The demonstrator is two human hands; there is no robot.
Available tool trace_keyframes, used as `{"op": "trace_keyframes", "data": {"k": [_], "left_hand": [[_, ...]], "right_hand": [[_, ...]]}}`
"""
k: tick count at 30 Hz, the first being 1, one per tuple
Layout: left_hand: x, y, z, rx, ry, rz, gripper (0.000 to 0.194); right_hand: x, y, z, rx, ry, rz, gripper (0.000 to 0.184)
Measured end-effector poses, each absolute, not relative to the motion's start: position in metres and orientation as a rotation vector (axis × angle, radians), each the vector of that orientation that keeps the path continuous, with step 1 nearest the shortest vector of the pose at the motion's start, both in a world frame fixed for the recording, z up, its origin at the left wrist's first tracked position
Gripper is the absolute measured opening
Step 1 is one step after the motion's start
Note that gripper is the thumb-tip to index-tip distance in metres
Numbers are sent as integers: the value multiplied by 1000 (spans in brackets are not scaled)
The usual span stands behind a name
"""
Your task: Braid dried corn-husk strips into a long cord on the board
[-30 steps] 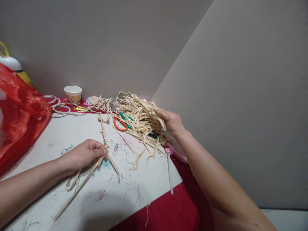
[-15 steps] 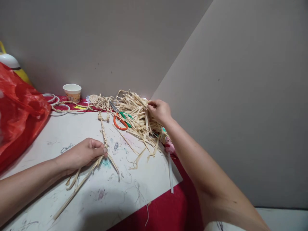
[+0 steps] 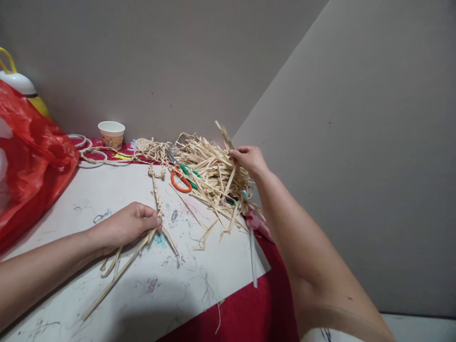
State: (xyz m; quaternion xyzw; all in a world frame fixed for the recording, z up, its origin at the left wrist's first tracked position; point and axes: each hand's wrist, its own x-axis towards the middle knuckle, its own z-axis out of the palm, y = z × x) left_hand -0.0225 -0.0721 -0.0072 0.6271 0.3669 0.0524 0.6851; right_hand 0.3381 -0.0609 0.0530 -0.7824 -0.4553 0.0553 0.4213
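Observation:
My left hand (image 3: 125, 225) pinches the near end of a thin straw braid (image 3: 155, 190) that lies on the white board (image 3: 107, 199); loose strand ends fan out below the fingers. My right hand (image 3: 248, 159) is closed on a pale straw strip (image 3: 226, 137) and lifts it out of the far side of a heap of straw strips (image 3: 210, 175). Orange-and-green scissors (image 3: 181, 178) lie at the left edge of that heap.
A red plastic bag (image 3: 32, 156) fills the left. A paper cup (image 3: 111, 134) and white rings (image 3: 85, 147) stand by the back wall, with a yellow-and-white container (image 3: 21, 88) behind the bag. A pink tool (image 3: 260, 223) and a white stick (image 3: 252, 256) lie at the board's right edge on red cloth (image 3: 249, 308).
My right hand moved from the near side of the heap to its far side, closed on a strip and raised it. My left hand stayed on the braid.

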Motion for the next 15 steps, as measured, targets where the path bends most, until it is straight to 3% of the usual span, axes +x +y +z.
{"op": "trace_keyframes", "data": {"k": [6,15], "left_hand": [[-23,-72,-9,1409,806,111,24],[-22,-73,-6,1401,822,100,22]], "right_hand": [[354,-65,47,-1816,-1023,326,20],[353,-71,60,-1702,-987,218,31]]}}
